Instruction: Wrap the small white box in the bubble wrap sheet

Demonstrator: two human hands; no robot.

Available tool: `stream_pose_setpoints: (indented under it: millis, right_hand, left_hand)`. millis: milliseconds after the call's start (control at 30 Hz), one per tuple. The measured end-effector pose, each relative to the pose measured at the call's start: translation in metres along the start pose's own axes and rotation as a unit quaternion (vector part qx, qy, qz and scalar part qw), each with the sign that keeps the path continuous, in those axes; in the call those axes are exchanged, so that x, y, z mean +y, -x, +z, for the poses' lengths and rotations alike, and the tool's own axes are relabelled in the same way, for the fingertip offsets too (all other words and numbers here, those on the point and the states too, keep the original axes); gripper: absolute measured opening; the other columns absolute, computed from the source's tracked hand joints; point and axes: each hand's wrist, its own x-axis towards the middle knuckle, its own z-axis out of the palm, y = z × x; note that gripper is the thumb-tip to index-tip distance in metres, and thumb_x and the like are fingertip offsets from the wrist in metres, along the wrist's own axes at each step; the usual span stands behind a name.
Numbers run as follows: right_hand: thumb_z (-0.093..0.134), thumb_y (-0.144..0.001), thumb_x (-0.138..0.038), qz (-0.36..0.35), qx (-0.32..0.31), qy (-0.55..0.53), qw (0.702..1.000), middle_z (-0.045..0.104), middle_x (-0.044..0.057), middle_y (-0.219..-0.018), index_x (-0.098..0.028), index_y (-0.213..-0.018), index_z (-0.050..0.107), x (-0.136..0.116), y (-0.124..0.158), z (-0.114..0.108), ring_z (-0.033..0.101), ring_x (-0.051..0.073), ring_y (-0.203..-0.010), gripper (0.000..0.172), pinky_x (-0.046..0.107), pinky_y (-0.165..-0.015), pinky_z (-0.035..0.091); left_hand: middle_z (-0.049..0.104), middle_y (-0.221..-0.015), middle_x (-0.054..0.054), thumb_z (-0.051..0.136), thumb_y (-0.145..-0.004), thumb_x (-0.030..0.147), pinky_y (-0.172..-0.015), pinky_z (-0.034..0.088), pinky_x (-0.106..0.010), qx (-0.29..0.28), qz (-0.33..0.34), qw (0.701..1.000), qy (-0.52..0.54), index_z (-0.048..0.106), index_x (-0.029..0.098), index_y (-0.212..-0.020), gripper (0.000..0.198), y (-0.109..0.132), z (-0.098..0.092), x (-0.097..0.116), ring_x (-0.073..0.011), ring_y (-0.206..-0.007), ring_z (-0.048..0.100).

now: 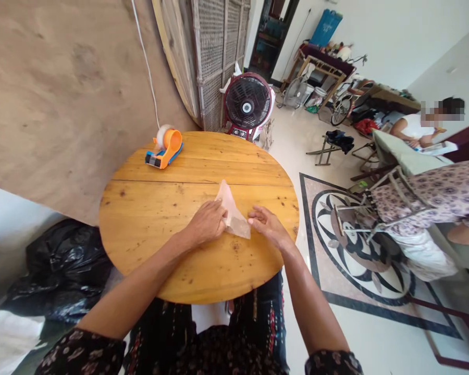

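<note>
Clear plastic bag (231, 211) lies flat near the round table's (148, 219) right edge, pinned under the left hand (206, 223), palm down; the right hand (266, 224) pinches its near corner. A tape dispenser (164, 147) sits well apart at the far-left edge.

Orange tape dispenser (164, 148), red fan (247, 105)

My arms are bare from the wrists up past the elbows. My left hand (206, 223) and right hand (266, 225) wear no rings, watch or gloves that I can make out. Short sleeves end on my upper arms: dark cloth scattered with small pale flowers. Over my lap the same dark printed cloth carries red and white stripes of pattern.
</note>
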Motion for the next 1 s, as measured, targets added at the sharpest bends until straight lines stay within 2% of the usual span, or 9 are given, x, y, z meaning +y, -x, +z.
stream_pose_setpoints:
  millis: [100, 200, 333, 400, 467, 533, 633, 767, 1000]
  right_hand:
    - [0.075, -0.068, -0.040, -0.030, 0.017, 0.033, 0.999, 0.063, 0.010, -0.116, -0.019, -0.133, 0.045, 0.006, 0.011, 0.021, 0.061, 0.021, -0.102, 0.075, 0.037, -0.090, 0.047]
    - [0.069, -0.073, -0.037, -0.021, 0.059, 0.097, 0.993, 0.067, 0.008, -0.103, -0.018, -0.128, 0.050, 0.001, 0.010, 0.035, 0.063, 0.020, -0.089, 0.061, 0.035, -0.083, 0.047]
    - [0.058, -0.081, -0.034, -0.045, 0.088, 0.197, 0.976, 0.064, 0.002, -0.075, -0.021, -0.088, 0.064, -0.012, 0.008, 0.042, 0.057, 0.017, -0.068, 0.016, 0.028, -0.065, 0.041]
    - [0.055, -0.083, -0.033, -0.052, 0.096, 0.236, 0.966, 0.056, -0.001, -0.062, -0.021, -0.068, 0.058, -0.017, 0.009, 0.043, 0.050, 0.015, -0.059, 0.019, 0.026, -0.060, 0.035]
    - [0.052, -0.085, -0.034, -0.055, 0.109, 0.235, 0.964, 0.049, -0.002, -0.056, -0.021, -0.061, 0.050, -0.019, 0.009, 0.045, 0.044, 0.014, -0.055, 0.027, 0.026, -0.057, 0.032]
    - [0.050, -0.085, -0.038, -0.060, 0.110, 0.185, 0.975, 0.046, -0.003, -0.055, -0.022, -0.061, 0.046, -0.019, 0.008, 0.047, 0.043, 0.013, -0.053, 0.030, 0.025, -0.054, 0.032]
    - [0.053, -0.082, -0.047, -0.028, 0.080, 0.019, 0.996, 0.048, -0.003, -0.052, -0.022, -0.064, 0.046, -0.016, 0.002, 0.054, 0.045, 0.013, -0.047, 0.031, 0.025, -0.046, 0.034]
    - [0.064, -0.072, -0.053, 0.033, 0.081, -0.158, 0.983, 0.053, -0.004, -0.048, -0.021, -0.067, 0.049, -0.017, -0.006, 0.065, 0.044, 0.011, -0.038, 0.035, 0.024, -0.037, 0.035]
    - [0.070, -0.064, -0.050, 0.043, 0.085, -0.208, 0.973, 0.059, -0.003, -0.051, -0.019, -0.070, 0.053, -0.030, -0.010, 0.075, 0.052, 0.011, -0.041, 0.036, 0.021, -0.034, 0.036]
  left_hand:
    - [0.060, -0.087, -0.010, 0.041, -0.070, 0.009, -0.083, 0.043, -0.038, -0.001, 0.000, 1.000, 0.001, 0.052, 0.016, -0.085, 0.021, 0.000, 0.000, 0.000, -0.0246, -0.085, 0.056]
    - [0.060, -0.085, -0.009, 0.042, -0.070, 0.010, -0.082, 0.043, -0.038, -0.001, -0.001, 1.000, -0.002, 0.053, 0.016, -0.085, 0.020, 0.000, -0.001, 0.000, -0.0247, -0.085, 0.056]
    - [0.061, -0.087, -0.008, 0.042, -0.069, 0.009, -0.083, 0.043, -0.037, 0.004, -0.001, 1.000, 0.010, 0.053, 0.018, -0.085, 0.021, 0.001, -0.002, 0.001, -0.0236, -0.086, 0.056]
    - [0.061, -0.087, -0.008, 0.042, -0.069, 0.008, -0.083, 0.043, -0.038, 0.004, -0.003, 1.000, 0.012, 0.053, 0.018, -0.085, 0.021, 0.001, -0.003, 0.001, -0.0237, -0.086, 0.056]
    - [0.062, -0.086, -0.009, 0.042, -0.070, 0.008, -0.084, 0.043, -0.038, 0.002, -0.004, 1.000, 0.012, 0.053, 0.017, -0.085, 0.021, 0.002, -0.003, 0.001, -0.0239, -0.086, 0.057]
    - [0.061, -0.085, -0.009, 0.043, -0.071, 0.009, -0.084, 0.043, -0.038, 0.001, -0.002, 1.000, 0.013, 0.053, 0.017, -0.084, 0.019, 0.002, -0.003, 0.001, -0.0242, -0.086, 0.056]
    - [0.061, -0.086, -0.009, 0.043, -0.072, 0.009, -0.083, 0.043, -0.038, 0.006, 0.001, 1.000, 0.020, 0.053, 0.017, -0.085, 0.018, 0.002, -0.002, 0.000, -0.0242, -0.086, 0.056]
    - [0.061, -0.087, -0.009, 0.043, -0.074, 0.010, -0.082, 0.043, -0.038, 0.007, -0.002, 1.000, 0.028, 0.053, 0.017, -0.086, 0.017, 0.002, -0.003, 0.001, -0.0237, -0.085, 0.057]
    - [0.061, -0.082, -0.007, 0.045, -0.078, 0.013, -0.081, 0.044, -0.037, 0.005, -0.008, 1.000, 0.028, 0.055, 0.018, -0.082, 0.012, 0.002, -0.005, 0.001, -0.0225, -0.083, 0.058]
